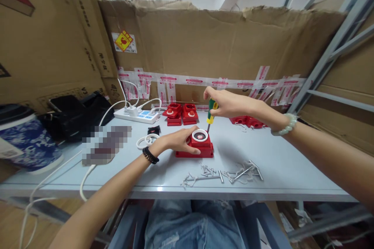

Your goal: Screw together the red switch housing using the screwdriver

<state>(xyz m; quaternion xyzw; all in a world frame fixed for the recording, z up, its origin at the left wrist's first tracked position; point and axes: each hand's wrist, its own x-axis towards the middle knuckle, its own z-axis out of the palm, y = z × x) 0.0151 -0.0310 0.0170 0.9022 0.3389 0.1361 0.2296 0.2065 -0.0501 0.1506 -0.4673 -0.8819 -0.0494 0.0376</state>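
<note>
A red housing (pixel 195 151) with a white ring (pixel 200 135) around a black disc on its top sits near the middle of the table. My left hand (pixel 185 141) rests on it, thumb and fingers gripping its left side. In my right hand (pixel 223 102) is a screwdriver (pixel 210 116) with a green and yellow handle, held upright. Its shaft points down at the back right corner of the housing by the ring; the tip's exact contact is too small to tell. Several small screws (pixel 207 170) lie in front, beside metal T-shaped rods (pixel 245 172) with string.
Behind stand more red housings (pixel 189 113), with red parts (pixel 248 121) at the back right. Loose white rings (pixel 143 142), a small black part (pixel 154 130) and a power strip (pixel 137 115) lie left. A blue patterned cup (pixel 29 140) stands far left; cardboard (pixel 204 46) walls the back.
</note>
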